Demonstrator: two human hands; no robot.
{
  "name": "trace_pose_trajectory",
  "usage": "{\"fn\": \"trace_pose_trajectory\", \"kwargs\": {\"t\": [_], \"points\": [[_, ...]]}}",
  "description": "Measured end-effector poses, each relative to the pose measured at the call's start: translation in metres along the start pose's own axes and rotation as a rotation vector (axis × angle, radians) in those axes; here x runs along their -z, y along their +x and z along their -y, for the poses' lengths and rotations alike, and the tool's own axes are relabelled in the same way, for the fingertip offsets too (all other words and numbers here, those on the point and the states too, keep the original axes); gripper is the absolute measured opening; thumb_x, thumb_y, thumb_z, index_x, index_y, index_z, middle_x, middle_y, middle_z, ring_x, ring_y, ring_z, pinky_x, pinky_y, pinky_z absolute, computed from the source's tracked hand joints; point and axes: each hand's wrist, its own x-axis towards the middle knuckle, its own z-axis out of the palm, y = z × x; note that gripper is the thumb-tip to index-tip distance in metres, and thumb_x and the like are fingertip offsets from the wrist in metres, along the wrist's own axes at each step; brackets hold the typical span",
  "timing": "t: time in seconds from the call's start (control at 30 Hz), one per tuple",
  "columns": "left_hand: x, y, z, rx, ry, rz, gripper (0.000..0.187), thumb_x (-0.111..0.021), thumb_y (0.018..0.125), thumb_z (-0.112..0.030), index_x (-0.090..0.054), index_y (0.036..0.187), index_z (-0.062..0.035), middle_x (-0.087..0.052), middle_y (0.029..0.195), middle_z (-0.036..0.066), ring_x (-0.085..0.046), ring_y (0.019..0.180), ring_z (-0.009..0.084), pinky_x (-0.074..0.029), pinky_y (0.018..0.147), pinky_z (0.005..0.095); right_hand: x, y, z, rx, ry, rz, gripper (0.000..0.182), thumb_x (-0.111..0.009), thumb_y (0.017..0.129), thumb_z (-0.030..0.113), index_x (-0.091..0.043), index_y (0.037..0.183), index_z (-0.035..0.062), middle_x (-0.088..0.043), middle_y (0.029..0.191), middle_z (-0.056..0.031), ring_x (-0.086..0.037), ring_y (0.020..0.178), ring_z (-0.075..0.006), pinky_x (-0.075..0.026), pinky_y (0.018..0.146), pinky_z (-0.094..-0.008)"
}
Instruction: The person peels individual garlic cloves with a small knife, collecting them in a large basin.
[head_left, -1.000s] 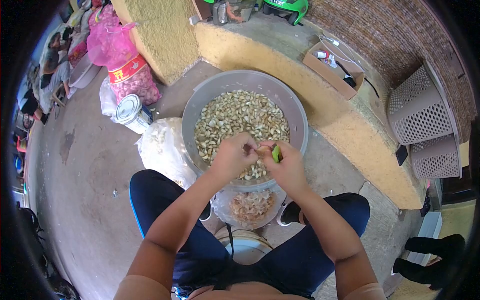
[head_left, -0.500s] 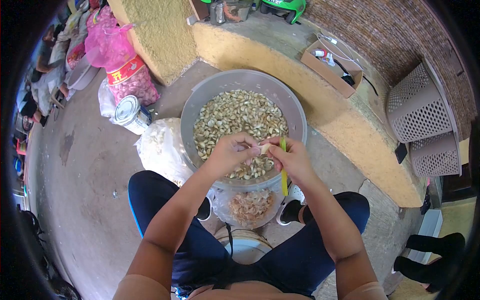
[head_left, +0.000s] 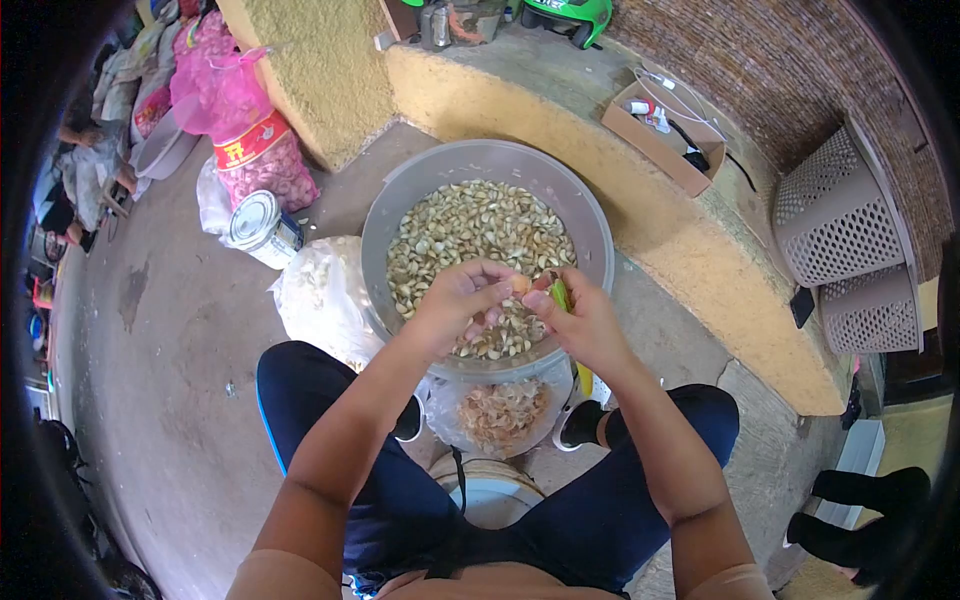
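Note:
My left hand (head_left: 462, 305) pinches a pale garlic clove (head_left: 520, 285) over the near part of a large grey tub (head_left: 590, 215). Inside the tub lie many garlic cloves (head_left: 475, 230), apparently in water. My right hand (head_left: 585, 318) is closed around a slim yellow-green knife (head_left: 560, 294), its thumb close to the clove. I cannot make out the knife's blade, and the fingers hide part of its handle. Below the near rim, between my feet, a clear plastic bag (head_left: 455, 425) holds papery garlic skins (head_left: 503, 412).
A white plastic bag (head_left: 320, 300) and a lidded can (head_left: 265, 228) stand left of the tub, with a pink mesh sack (head_left: 265, 165) behind. A yellow ledge (head_left: 560, 125) runs behind, bearing a cardboard box (head_left: 665, 140). Perforated grey baskets (head_left: 840, 230) stand right. Another person's legs (head_left: 860, 500) show lower right.
The knife has turned in my right hand, from hanging upright to tilted and mostly covered by fingers. My fingers have shifted on the clove. Both hands stay over the tub.

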Motion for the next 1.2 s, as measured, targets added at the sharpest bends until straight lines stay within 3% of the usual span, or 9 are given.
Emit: {"fn": "trace_pose_trajectory", "kwargs": {"t": [0.1,0.2,0.3,0.5,0.6,0.7,0.8,0.9,1.2], "points": [[0.003,0.0,0.002,0.0,-0.199,0.078,0.023,-0.057,0.081,-0.013,-0.051,0.098,0.0013,-0.051,0.07,0.003,-0.045,0.05,0.0052,-0.029,0.032,0.0156,0.003,0.001,-0.001,0.251,-0.213,-0.055,0.035,-0.062,0.077,0.03,-0.053,0.086,-0.0027,-0.056,0.063,-0.0149,-0.057,0.058,-0.0273,-0.043,0.054,-0.0342],[0.006,-0.001,0.004,0.086,-0.248,0.154,0.021,-0.055,0.082,-0.012,-0.05,0.098,0.0005,-0.05,0.068,0.003,-0.043,0.049,0.0051,-0.029,0.032,0.0157,0.006,-0.001,0.005,0.211,-0.299,0.063,0.036,-0.062,0.077,0.031,-0.053,0.082,-0.0032,-0.055,0.068,-0.0208,-0.056,0.066,-0.0336,-0.043,0.059,-0.0376],[0.002,-0.002,0.003,0.105,-0.32,0.161,0.022,-0.053,0.083,-0.011,-0.05,0.101,0.0001,-0.05,0.07,0.004,-0.042,0.05,0.0048,-0.029,0.032,0.0153,0.009,-0.006,0.02,0.0,-0.339,0.115,0.035,-0.059,0.079,0.031,-0.05,0.079,-0.0024,-0.054,0.07,-0.0215,-0.055,0.07,-0.0338,-0.041,0.061,-0.0396],[0.002,-0.003,0.004,0.099,-0.306,0.204,0.034,-0.053,0.082,-0.012,-0.046,0.112,0.0023,-0.048,0.078,0.002,-0.043,0.054,0.0038,-0.028,0.032,0.0131,0.006,-0.009,0.017,0.221,-0.3,0.027,0.034,-0.054,0.082,0.032,-0.043,0.081,-0.0008,-0.052,0.067,-0.0214,-0.054,0.066,-0.0359,-0.04,0.058,-0.0415],[-0.004,-0.005,-0.002,0.118,-0.246,0.167,0.026,-0.047,0.086,-0.015,-0.049,0.107,0.0008,-0.048,0.077,0.003,-0.042,0.052,0.0052,-0.028,0.032,0.0149,0.009,-0.007,0.017,0.161,-0.351,0.106,0.035,-0.058,0.08,0.031,-0.045,0.08,-0.0011,-0.054,0.067,-0.0198,-0.055,0.065,-0.0322,-0.041,0.058,-0.0404],[-0.004,-0.005,-0.002,0.113,-0.263,0.167,0.026,-0.043,0.088,-0.019,-0.049,0.103,0.0007,-0.047,0.075,0.002,-0.041,0.051,0.0056,-0.028,0.031,0.0158,0.014,-0.008,0.023,-0.118,-0.006,0.195,0.038,-0.063,0.076,0.032,-0.048,0.08,-0.0016,-0.055,0.067,-0.0166,-0.057,0.063,-0.0247,-0.042,0.057,-0.0364],[-0.002,-0.006,-0.003,0.145,-0.271,0.199,0.025,-0.04,0.089,-0.022,-0.05,0.094,-0.0002,-0.044,0.069,0.001,-0.04,0.049,0.006,-0.027,0.031,0.0168,0.017,-0.004,0.017,-0.078,-0.156,0.147,0.032,-0.071,0.07,0.024,-0.051,0.083,0.0025,-0.051,0.063,0.001,-0.045,0.057,-0.0058,-0.037,0.051,-0.0232],[0.001,-0.007,-0.002,0.159,-0.164,0.222,0.033,-0.042,0.089,-0.034,-0.049,0.089,-0.0016,-0.045,0.068,0.001,-0.039,0.047,0.0061,-0.027,0.032,0.0175,0.014,-0.005,0.014,0.141,-0.218,0.119,0.046,-0.07,0.068,0.037,-0.053,0.086,-0.0019,-0.054,0.06,-0.0109,-0.053,0.055,-0.0169,-0.042,0.053,-0.0297],[0.009,-0.01,0.004,0.249,0.197,0.498,0.038,-0.042,0.088,-0.044,-0.049,0.085,-0.0072,-0.038,0.06,-0.003,-0.032,0.045,0.0044,-0.023,0.035,0.0185,0.018,-0.003,0.02,0.123,-0.322,0.375,0.05,-0.072,0.061,0.046,-0.056,0.072,0.0006,-0.053,0.056,-0.0109,-0.05,0.051,-0.0193,-0.04,0.051,-0.03]]}}
